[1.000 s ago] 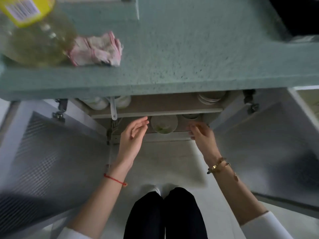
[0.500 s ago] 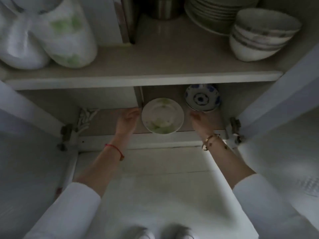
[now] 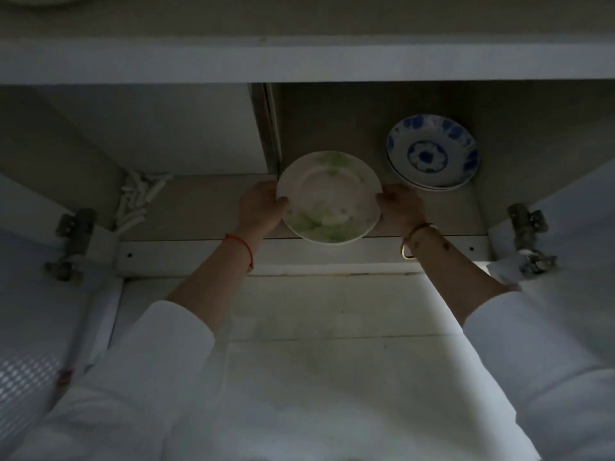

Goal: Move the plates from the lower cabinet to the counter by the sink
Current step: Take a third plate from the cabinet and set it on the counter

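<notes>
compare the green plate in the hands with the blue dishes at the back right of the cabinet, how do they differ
The green plate has faint green blotches; the blue dishes have bold blue flowers. The green plate is held at its sides by the left hand and the right hand; the blue dishes lie untouched, stacked on the cabinet floor. The green plate is nearer the front, the blue dishes deeper and further right. Both are round and white-based.

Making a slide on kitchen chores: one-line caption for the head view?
The left hand and right hand grip the green-patterned plate by its rim in the lower cabinet; blue-patterned plates stacked further back.
</notes>
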Available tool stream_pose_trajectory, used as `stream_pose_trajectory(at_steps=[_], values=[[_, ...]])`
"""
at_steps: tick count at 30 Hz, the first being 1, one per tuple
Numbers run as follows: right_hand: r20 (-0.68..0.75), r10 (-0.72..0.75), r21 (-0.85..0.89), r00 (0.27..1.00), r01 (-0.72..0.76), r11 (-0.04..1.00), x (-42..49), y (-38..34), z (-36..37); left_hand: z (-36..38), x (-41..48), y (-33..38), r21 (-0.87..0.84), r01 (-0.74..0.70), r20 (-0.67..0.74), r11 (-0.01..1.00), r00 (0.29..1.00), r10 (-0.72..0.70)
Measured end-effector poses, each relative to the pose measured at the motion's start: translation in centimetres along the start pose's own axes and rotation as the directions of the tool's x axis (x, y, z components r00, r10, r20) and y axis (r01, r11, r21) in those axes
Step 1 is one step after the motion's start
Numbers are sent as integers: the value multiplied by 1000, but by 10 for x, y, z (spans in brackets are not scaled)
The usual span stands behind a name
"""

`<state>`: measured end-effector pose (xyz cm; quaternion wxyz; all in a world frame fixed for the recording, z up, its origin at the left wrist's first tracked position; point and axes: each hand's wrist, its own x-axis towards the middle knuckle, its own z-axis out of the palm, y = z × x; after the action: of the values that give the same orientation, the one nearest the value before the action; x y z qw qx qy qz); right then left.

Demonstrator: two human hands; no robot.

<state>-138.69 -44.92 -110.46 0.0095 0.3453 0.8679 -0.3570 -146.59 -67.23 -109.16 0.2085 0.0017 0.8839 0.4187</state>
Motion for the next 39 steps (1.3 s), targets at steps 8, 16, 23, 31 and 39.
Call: stream_pose_trajectory(at_steps=[8, 16, 23, 31, 39], values=[[-35, -15, -34, 999, 14, 999, 9, 6, 8, 7, 7, -4, 119, -52, -94, 992, 994, 64], [-165, -52, -25, 985, 49, 999, 5, 4, 12, 10, 1, 0, 82, -43, -119, 996, 991, 53], [-125, 87, 182, 988, -63, 981, 0, 10, 9, 11, 0, -2, -17, 7, -97, 1000, 995, -8], [-107, 203, 398, 973, -146, 906, -36, 3, -29, -7, -43, 20, -115, -14, -74, 993, 997, 5], [-19, 250, 393, 968, -223, 892, -146, -34, -113, -65, -153, 77, -160, 101, -42, 982, 993, -109]])
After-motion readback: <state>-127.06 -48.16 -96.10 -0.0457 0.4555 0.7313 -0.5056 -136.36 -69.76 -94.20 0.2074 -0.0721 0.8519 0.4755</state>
